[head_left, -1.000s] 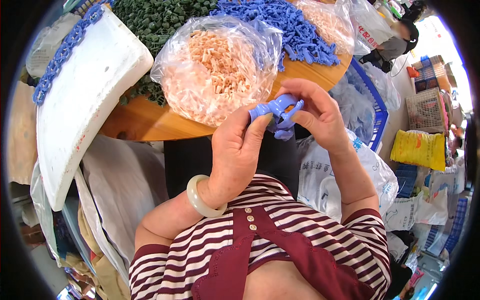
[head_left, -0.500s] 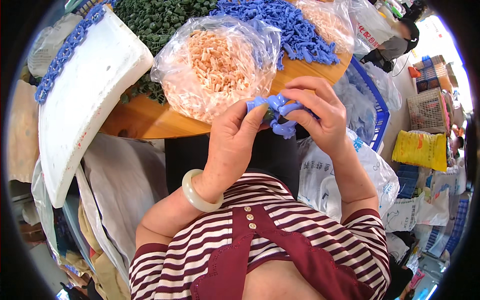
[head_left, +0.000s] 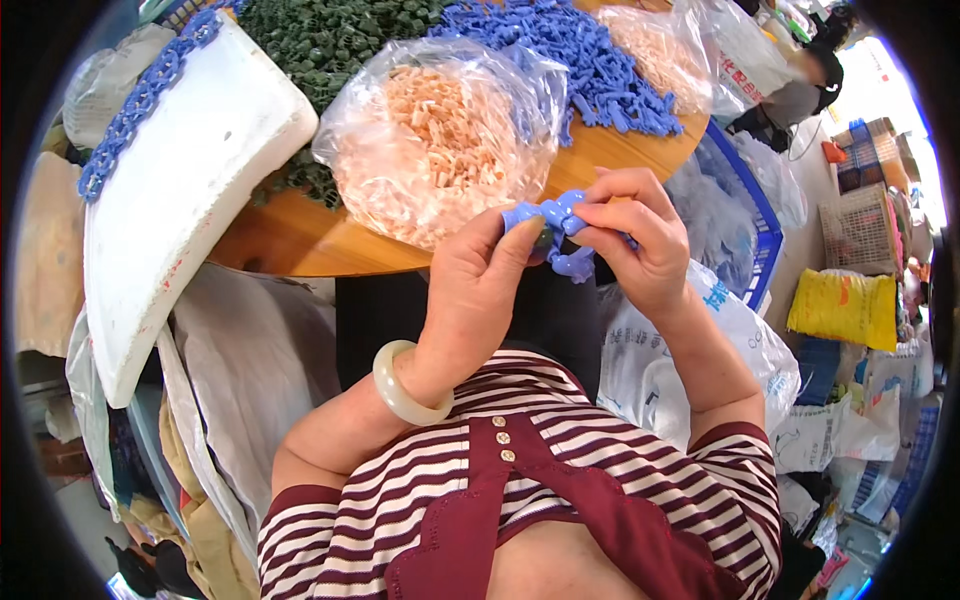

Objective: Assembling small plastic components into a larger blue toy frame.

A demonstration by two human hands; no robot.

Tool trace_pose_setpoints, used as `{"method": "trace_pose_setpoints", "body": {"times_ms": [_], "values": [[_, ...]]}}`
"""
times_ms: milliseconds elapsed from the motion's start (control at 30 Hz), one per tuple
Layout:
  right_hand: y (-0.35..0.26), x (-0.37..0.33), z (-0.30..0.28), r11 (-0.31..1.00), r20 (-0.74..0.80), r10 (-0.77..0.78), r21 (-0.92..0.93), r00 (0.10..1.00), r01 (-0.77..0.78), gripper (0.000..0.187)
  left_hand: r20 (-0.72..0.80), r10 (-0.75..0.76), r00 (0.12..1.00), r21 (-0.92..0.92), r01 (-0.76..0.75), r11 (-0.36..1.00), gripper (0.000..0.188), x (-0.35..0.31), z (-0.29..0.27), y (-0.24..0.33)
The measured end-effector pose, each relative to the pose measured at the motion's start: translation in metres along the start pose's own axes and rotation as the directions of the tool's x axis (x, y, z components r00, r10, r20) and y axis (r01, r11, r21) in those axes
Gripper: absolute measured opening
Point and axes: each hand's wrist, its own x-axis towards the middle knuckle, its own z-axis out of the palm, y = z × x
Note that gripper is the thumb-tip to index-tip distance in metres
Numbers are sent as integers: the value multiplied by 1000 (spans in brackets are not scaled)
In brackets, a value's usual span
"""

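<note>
Both hands meet just above the near edge of the round wooden surface [head_left: 300, 240]. The left hand [head_left: 480, 290] pinches one end of a small blue plastic piece [head_left: 552, 225] between thumb and fingers, and the right hand [head_left: 635, 245] grips the other end with its fingertips curled over it. A pale bangle [head_left: 405, 385] sits on the left wrist.

Just beyond the hands lies a clear plastic bag of small pale orange parts [head_left: 435, 145], its mouth loosely gathered. Farther right, a heap of loose blue plastic pieces [head_left: 580, 60] spreads over the surface, with a heap of dark green pieces [head_left: 330, 35] to the far left of it. A second clear bag of orange parts [head_left: 660, 50] lies at the far right.

On the left, a white foam slab [head_left: 170, 200] leans on the surface, a blue chain of linked pieces [head_left: 140, 100] along its far edge. To the right, a blue crate [head_left: 750, 200] stands near a white printed sack [head_left: 690, 350], with a yellow sack [head_left: 845, 310] farther right.
</note>
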Motion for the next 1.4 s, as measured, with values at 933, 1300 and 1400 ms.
{"method": "trace_pose_setpoints", "body": {"times_ms": [933, 1300, 1400], "values": [[1, 146, -16, 836, -115, -29, 542, 993, 87, 43, 9, 43, 999, 67, -43, 997, 29, 77, -90, 190], [80, 105, -15, 859, 54, 392, 337, 918, -386, 14, -443, 535, 719, 711, -81, 698, 20, 219, -356, 219], [83, 103, -7, 849, 39, 427, 327, 904, -415, 13, -136, 753, 644, 981, 194, 11, 17, 255, -369, 214]]}}
